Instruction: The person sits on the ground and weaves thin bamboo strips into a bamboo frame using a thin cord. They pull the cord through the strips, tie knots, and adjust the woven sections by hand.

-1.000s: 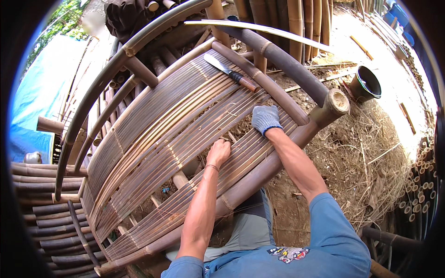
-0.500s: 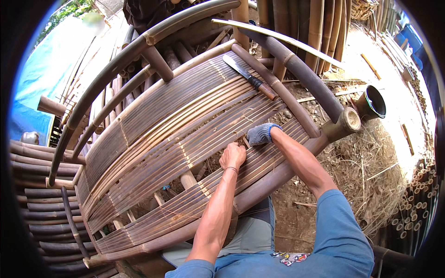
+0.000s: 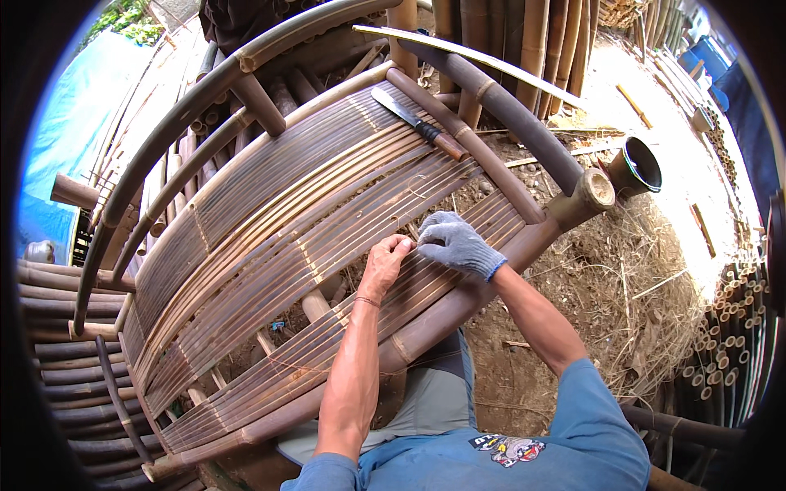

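Observation:
My bare left hand (image 3: 383,265) is closed in a pinch over the gap between the bamboo slats (image 3: 360,204) of a bench seat. A thin strand (image 3: 399,221) curls up at its fingertips. Right beside it, my right hand (image 3: 460,245) wears a grey knitted glove with a blue cuff. Its fingers are bent together, the tips almost meeting the left ones; what they hold is too small to make out. A fine reddish cord (image 3: 304,368) trails over the front slats. Beyond my hands, a large knife (image 3: 419,123) with a wooden handle lies on the seat.
The bench has a thick front rail (image 3: 401,348) and curved dark armrests (image 3: 532,110). Bamboo poles (image 3: 82,385) stack at left, and cut ends (image 3: 725,335) at right. A dark bucket (image 3: 637,166) stands beyond the corner post (image 3: 591,192). Straw (image 3: 630,278) covers the ground.
My gloved right hand has turned and drawn in close to my left fingertips. My left hand has lifted slightly, and the whole view has shifted a little.

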Demonstrator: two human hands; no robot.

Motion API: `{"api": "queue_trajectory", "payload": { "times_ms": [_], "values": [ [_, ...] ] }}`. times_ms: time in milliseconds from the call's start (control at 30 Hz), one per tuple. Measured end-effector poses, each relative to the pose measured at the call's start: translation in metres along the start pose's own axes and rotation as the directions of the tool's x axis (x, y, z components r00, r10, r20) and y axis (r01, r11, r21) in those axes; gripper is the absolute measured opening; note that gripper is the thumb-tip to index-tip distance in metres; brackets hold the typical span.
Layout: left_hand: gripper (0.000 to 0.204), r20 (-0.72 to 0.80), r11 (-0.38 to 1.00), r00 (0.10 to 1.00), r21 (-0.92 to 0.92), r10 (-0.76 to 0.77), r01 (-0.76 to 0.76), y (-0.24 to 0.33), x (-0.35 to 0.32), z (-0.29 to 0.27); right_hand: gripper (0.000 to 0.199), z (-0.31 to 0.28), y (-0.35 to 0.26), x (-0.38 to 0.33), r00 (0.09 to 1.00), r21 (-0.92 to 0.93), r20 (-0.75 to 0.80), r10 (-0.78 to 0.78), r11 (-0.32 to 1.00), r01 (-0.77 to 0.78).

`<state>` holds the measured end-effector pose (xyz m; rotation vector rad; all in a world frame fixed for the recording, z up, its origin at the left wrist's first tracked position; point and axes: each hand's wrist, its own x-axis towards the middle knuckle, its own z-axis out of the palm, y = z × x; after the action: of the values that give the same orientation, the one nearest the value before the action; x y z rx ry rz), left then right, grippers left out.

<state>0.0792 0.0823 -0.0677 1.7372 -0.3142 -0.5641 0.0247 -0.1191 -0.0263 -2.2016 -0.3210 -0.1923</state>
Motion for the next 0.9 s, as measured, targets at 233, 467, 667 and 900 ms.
{"api": "queue_trajectory", "payload": {
  "times_ms": [233, 467, 667, 900],
  "values": [
    [0.035, -0.176, 0.969, 0.980, 0.206, -0.097, 0.133, -0.009, 0.010, 0.010, 0.014, -0.136, -0.057, -0.088, 0.910, 0.024, -0.282, -0.303, 0.946, 0.323],
    [0.044, -0.202, 0.989, 0.975, 0.093, -0.092, 0.112, -0.021, 0.019, 0.012, 0.049, -0.283, -0.192, -0.227, 0.905, 0.330, -0.231, 0.356, 0.904, -0.271],
    [0.044, -0.172, 0.949, 0.980, 0.279, -0.104, 0.150, -0.004, 0.007, 0.011, 0.026, -0.395, -0.177, -0.374, 0.646, -0.779, -0.560, 0.519, -0.065, -0.623],
    [0.046, -0.134, 0.896, 0.985, 0.416, -0.109, 0.156, 0.014, 0.002, 0.011, 0.054, -0.428, -0.159, -0.554, -0.014, -0.294, -0.934, 0.356, -0.794, -0.533]
  ]
}}
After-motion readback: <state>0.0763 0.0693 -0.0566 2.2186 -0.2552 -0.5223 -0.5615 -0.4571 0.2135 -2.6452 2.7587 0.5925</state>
